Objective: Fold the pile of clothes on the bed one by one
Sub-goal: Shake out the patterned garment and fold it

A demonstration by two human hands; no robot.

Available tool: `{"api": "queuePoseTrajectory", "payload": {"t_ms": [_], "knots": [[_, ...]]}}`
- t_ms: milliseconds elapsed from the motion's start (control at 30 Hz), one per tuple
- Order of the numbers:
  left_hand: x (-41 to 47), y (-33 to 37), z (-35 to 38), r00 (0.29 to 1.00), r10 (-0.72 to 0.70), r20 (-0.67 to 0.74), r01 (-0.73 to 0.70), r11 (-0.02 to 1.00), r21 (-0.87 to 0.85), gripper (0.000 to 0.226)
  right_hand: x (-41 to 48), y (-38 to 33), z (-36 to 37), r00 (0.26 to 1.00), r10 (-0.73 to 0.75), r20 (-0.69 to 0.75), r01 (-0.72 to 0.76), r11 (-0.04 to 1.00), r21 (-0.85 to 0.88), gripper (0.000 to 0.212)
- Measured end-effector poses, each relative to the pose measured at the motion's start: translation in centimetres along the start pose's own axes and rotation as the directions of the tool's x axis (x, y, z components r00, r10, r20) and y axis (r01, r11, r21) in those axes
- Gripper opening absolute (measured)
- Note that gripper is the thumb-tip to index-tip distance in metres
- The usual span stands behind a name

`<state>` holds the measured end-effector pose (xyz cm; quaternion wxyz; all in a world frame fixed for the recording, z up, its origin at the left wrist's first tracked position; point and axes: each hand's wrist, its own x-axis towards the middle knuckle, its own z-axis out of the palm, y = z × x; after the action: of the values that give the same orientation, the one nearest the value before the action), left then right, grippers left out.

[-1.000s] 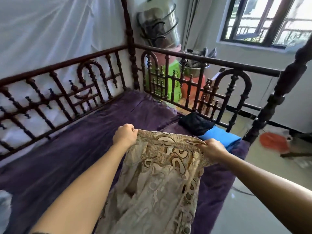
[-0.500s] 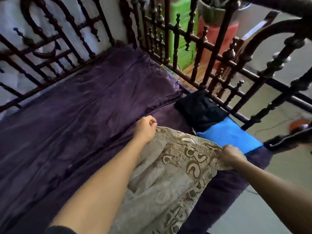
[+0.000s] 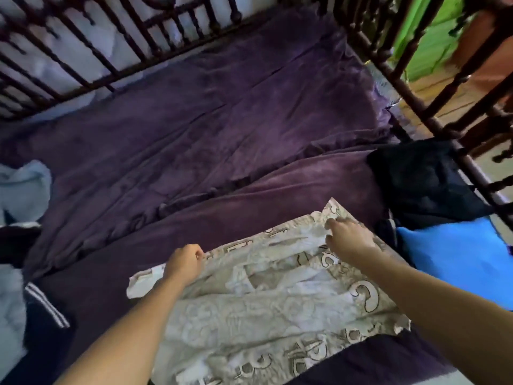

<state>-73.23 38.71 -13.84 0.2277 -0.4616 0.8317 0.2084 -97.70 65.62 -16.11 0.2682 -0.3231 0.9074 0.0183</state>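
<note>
A beige patterned cloth (image 3: 266, 309) lies spread on the purple bed cover (image 3: 222, 129), near the bed's front edge. My left hand (image 3: 184, 263) grips its far left edge in a fist. At the cloth's far right corner my right hand (image 3: 348, 238) rests on the fabric, fingers curled into its bunched edge. Folded black (image 3: 424, 179) and blue (image 3: 458, 257) clothes lie to the right, by the footboard. Unfolded light blue (image 3: 22, 187) and dark striped (image 3: 44, 309) clothes are heaped at the left.
A dark wooden railing (image 3: 433, 107) with turned spindles runs along the bed's far side and right end. Beyond it at the right stand green and orange objects (image 3: 433, 37) on the floor.
Both hands have lowered the beige cloth from the air onto the bed. The view has tilted down, and my right hand has shifted from the cloth's right edge onto its far corner.
</note>
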Motion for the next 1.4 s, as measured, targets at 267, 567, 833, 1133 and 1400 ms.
{"api": "queuePoseTrajectory", "payload": {"t_ms": [267, 567, 833, 1133, 1400], "knots": [[8.4, -10.7, 7.4, 1.0, -0.013, 0.007, 0.011, 0.969, 0.248, 0.045, 10.4, -5.3, 7.0, 0.985, -0.153, 0.086, 0.166, 0.969, -0.182, 0.063], [11.9, -11.7, 4.3, 0.991, -0.003, -0.134, 0.035, 0.97, 0.24, 0.016, 12.7, -4.5, 2.0, 0.97, -0.055, -0.236, 0.026, 0.992, -0.124, 0.025], [18.1, -6.1, -11.7, 0.834, 0.042, -0.55, -0.053, 0.999, -0.005, 0.021, 18.4, -4.7, -10.3, 0.819, 0.037, -0.572, -0.07, 0.997, -0.035, 0.027], [16.8, -6.7, -12.5, 0.746, 0.181, -0.64, -0.123, 0.983, 0.134, 0.01, 15.6, -1.8, -11.2, 0.764, -0.093, -0.639, 0.066, 0.996, -0.066, 0.023], [6.5, -14.5, 3.7, 0.982, 0.096, -0.164, -0.044, 0.955, 0.292, 0.029, 3.9, 0.8, 1.5, 0.824, -0.457, -0.335, 0.369, 0.881, -0.295, 0.055]]}}
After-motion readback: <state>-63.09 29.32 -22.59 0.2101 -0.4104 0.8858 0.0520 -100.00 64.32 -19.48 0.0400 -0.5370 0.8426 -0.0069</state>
